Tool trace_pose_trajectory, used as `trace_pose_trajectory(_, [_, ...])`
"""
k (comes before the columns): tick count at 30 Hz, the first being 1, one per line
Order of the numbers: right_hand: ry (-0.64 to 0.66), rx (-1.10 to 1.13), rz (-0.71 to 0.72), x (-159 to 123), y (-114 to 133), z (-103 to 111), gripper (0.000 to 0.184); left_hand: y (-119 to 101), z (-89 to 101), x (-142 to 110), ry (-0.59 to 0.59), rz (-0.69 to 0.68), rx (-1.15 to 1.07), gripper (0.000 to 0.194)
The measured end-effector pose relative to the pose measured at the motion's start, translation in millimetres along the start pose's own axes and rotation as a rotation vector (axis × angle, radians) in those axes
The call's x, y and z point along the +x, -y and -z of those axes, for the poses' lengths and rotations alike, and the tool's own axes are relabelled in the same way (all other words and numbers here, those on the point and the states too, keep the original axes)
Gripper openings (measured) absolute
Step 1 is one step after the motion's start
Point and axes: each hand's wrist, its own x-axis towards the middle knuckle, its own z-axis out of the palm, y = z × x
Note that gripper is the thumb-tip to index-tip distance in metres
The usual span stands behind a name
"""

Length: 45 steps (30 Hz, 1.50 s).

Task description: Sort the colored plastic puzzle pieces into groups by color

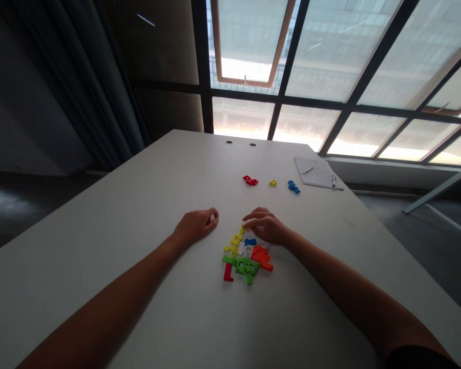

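Note:
A cluster of small plastic puzzle pieces lies on the white table in front of me: yellow, green, orange, blue, white and one red. My right hand rests at the cluster's far edge, fingers curled down, fingertips on or beside a yellow piece. What it grips, if anything, is hidden. My left hand lies on the bare table to the left of the pieces, fingers curled loosely, holding nothing.
Farther back lie loose pieces: red, yellow and blue. A notepad with a pen sits at the far right corner. Two cable holes are near the far edge. Large windows stand behind.

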Motion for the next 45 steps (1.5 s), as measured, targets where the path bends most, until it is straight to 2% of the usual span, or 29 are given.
trace_pose_trajectory(3, [0.045, -0.022, -0.082, 2.9, -2.1, 1.3, 0.022, -0.9, 1.2, -0.3, 0.000, -0.006, 0.008, 0.029])
trace_pose_trajectory(7, [0.044, -0.198, -0.262, 0.0, -15.1, 6.2, 0.024, -1.8, 2.5, -0.7, -0.001, -0.007, 0.018, 0.028])
trace_pose_trajectory(16, [-0.110, -0.542, -0.690, -18.8, -65.4, 37.9, 0.026, 0.4, 0.0, 0.2, -0.004, -0.010, 0.016, 0.026])
trace_pose_trajectory(23, [-0.180, -0.693, -0.909, -19.2, -87.4, 49.4, 0.018, -3.0, 1.3, 0.8, 0.002, 0.002, 0.039, 0.025])
trace_pose_trajectory(29, [-0.185, -0.693, -0.934, -18.0, -93.6, 50.9, 0.021, -5.2, 3.2, 0.8, 0.007, 0.007, 0.050, 0.026])
trace_pose_trajectory(35, [-0.288, -0.734, -0.959, -17.2, -84.6, 48.5, 0.035, -4.3, 2.7, 1.3, 0.002, 0.000, 0.059, 0.027])
trace_pose_trajectory(42, [-0.148, -0.723, -0.813, -16.4, -74.1, 40.9, 0.031, -2.6, 1.9, 1.5, -0.001, -0.009, 0.048, 0.026])
trace_pose_trajectory(45, [-0.077, -0.718, -0.813, -16.4, -76.2, 41.2, 0.033, -2.7, 1.7, 1.5, -0.001, -0.011, 0.046, 0.027])
